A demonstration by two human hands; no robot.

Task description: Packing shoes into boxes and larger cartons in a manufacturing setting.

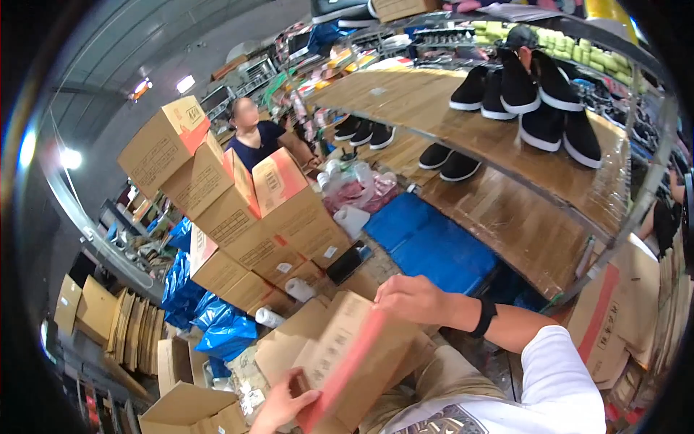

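Observation:
A brown cardboard box (383, 351) with a red stripe and dark printing is tilted in front of my lap, held between both hands. My left hand (284, 402) grips its lower left corner, the thumb lying on the printed side. At the upper right end, my right hand (413, 299) is closed over the edge, fingers curled; a black band (483, 318) circles that wrist. Behind the box, a cardboard flap or sheet (289, 340) lies on the work surface. Rolls of white tape or film (269, 317) stand just beyond it.
Stacked closed cartons (246, 217) rise ahead to the left, near blue plastic bags (220, 325). A metal-framed shelf (463, 130) with black shoes (538, 90) stands at right, above a blue case (426, 235). Flattened cartons (607, 318) lean at right. Another person (264, 137) stands behind the cartons.

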